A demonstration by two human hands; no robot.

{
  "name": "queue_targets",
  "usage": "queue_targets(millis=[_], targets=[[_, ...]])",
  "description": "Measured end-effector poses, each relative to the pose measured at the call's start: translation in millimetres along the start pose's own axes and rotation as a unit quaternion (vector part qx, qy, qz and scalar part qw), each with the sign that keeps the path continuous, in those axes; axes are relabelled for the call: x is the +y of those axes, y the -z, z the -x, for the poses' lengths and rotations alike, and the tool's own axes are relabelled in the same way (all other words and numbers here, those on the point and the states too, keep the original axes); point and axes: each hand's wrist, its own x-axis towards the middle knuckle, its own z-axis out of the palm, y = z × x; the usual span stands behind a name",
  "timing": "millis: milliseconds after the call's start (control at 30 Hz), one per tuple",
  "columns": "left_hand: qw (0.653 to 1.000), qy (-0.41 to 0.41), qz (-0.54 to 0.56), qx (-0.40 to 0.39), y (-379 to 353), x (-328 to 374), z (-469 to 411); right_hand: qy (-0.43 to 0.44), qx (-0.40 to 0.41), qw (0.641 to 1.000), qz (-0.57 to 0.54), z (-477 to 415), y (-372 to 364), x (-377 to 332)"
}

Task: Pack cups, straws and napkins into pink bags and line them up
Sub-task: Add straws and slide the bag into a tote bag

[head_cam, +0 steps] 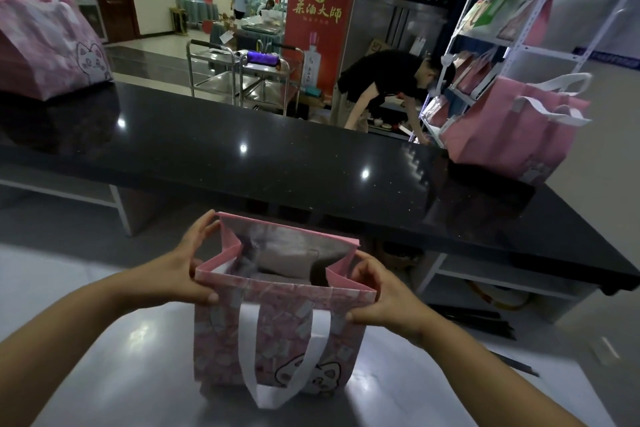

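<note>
The pink bag (277,333) stands upright on the tabletop (145,340), mouth upward. The left hand (188,270) and right hand (382,298) pinch opposite rim ends, spreading the opening between them.

A long glossy black table (277,156) runs across the room. Beyond it stand steel trolleys (242,78), a red banner (320,21) with yellow characters, and a person in a black top (381,80) bending beside a white metal rack (512,42).
</note>
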Motion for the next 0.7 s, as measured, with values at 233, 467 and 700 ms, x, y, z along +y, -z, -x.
queue_targets(millis=[233,467,700], targets=[[0.996,0.006,-0.079,0.045,2,8,-14,0.027,0.158,0.987,-0.025,-7,-1,7],[0.962,-0.071,-0.222,0.143,-1,1,-21,0.14,0.176,0.949,0.223,-13,-2,9],[0.966,-0.103,-0.18,0.155,2,-5,-24,0.315,0.206,0.813,0.444,-17,-1,7]])
